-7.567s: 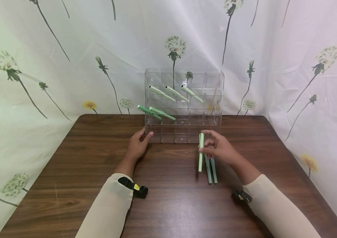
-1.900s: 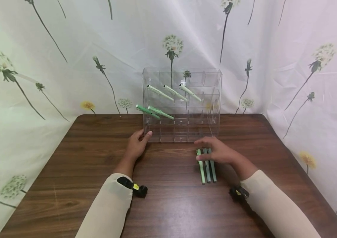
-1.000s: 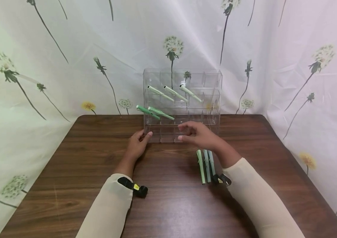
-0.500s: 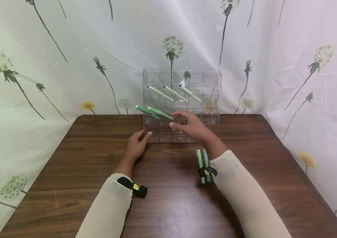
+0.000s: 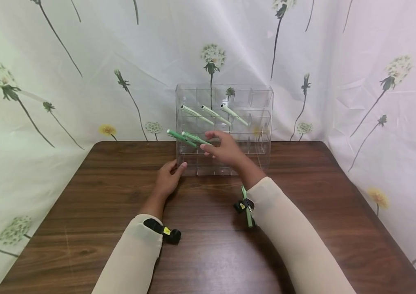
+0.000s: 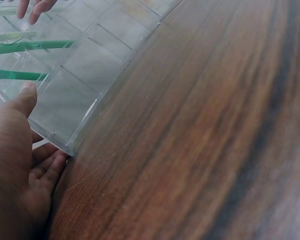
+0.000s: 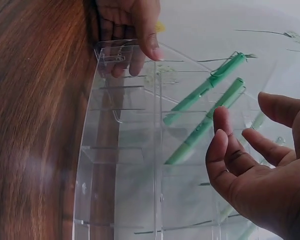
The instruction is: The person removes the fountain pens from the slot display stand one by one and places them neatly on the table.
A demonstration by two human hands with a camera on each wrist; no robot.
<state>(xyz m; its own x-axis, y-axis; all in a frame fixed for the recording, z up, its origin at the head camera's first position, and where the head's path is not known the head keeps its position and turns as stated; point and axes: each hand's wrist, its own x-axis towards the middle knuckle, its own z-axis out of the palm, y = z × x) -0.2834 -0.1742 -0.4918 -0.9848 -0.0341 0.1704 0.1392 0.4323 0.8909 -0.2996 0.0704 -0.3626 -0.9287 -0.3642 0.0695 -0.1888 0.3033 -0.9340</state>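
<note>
Reaching toward the clear acrylic compartment organizer (image 5: pixel 224 122) at the far side of the brown wooden counter (image 5: pixel 208 245), the right hand (image 5: pixel 223 149) hovers w/ fingers loosely spread and holds nothing; its fingertips (image 7: pixel 221 125) sit just beside the lighter green pen (image 5: pixel 197 139) that pokes out of a middle-row slot, but contact can't be confirmed from either view. Next to that pen, a darker green pen (image 5: pixel 182 138) sticks out of the neighbouring slot to the left, & three pale green pens (image 5: pixel 214 115) lean in the row above. Left hand (image 5: pixel 169 179) is relaxed, not clenched: thumb on the organizer's front face, fingers at its lower left corner (image 6: pixel 65 145), bracing it. Risks, as a judgement: the protruding pens sit loosely at a slant, so a clumsy approach could knock one or both out of the slots; the two lie close together, so pinching one may drag the other; the organizer looks light, so a push from the right hand could slide or tip it if the left lets go. Also, the right forearm passes over the pale green pen on the counter (image 5: pixel 247 212), mostly hidden under the sleeve, so a dropped arm could roll it.
</note>
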